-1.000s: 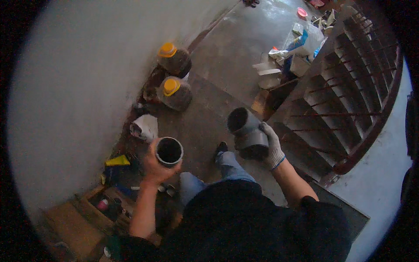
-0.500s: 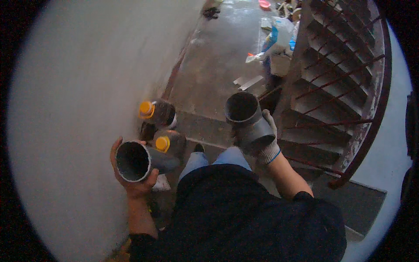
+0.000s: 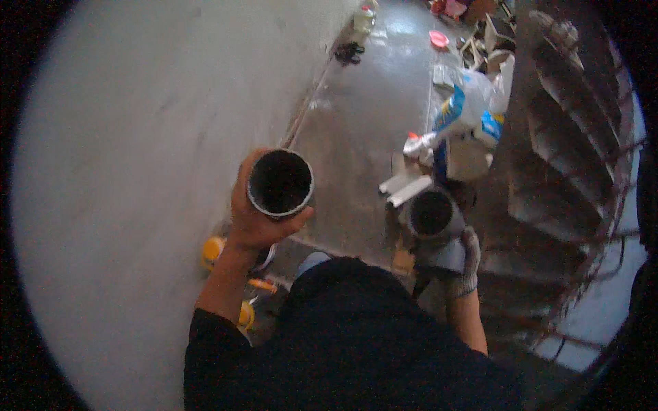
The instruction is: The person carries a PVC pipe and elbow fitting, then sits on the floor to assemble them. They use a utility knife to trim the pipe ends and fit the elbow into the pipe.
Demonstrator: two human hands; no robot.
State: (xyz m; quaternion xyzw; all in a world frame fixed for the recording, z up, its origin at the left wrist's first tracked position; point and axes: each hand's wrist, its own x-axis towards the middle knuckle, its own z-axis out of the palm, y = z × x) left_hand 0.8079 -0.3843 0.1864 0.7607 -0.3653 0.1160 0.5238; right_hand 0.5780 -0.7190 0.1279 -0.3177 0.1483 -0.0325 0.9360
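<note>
watching through the head camera, i see the left hand (image 3: 259, 222) wrapped around a grey pipe (image 3: 281, 183), its open mouth facing me, the pale wall (image 3: 137, 164) to its left. the gloved right hand (image 3: 471, 260) grasps a grey bent fitting (image 3: 443, 248), left of the stairs (image 3: 558, 144); white strips (image 3: 409, 190) show just beyond.

Black short-sleeved top (image 3: 349, 329), pale knit glove (image 3: 471, 264)

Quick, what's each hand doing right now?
Left hand: bare, closed around a grey pipe.
Right hand: gloved, closed on a bent grey pipe piece.
</note>
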